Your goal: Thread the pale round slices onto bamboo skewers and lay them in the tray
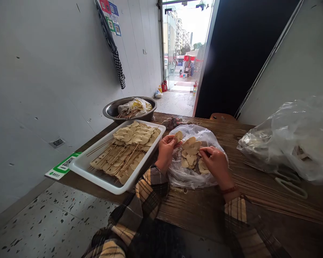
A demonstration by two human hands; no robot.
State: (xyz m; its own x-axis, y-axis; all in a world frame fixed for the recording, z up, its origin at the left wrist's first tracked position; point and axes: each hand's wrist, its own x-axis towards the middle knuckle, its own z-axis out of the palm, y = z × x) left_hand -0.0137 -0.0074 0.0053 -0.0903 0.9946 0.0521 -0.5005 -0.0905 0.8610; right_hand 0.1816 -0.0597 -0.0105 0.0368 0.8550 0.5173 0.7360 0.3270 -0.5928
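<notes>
Over an open clear plastic bag (183, 182), my left hand (167, 148) grips a thin, rounded beige slice (178, 136) between thumb and fingers. My right hand (215, 163) is closed in a pinch just right of a small cluster of beige slices (191, 147). What sits between its fingertips is too small to make out. More loose slices (188, 161) lie in the bag below both hands. Left of the bag, a white tray (97, 182) holds many skewered slices (136, 138), their thin wooden sticks pointing several ways.
Behind the tray stands a metal basin (109, 111) with sticks and a plastic bag inside. Loose wooden skewers (269, 199) spread over the table's right side, beside scissors (292, 186) and a big plastic bag (293, 139). A green QR card (63, 166) lies at the left edge.
</notes>
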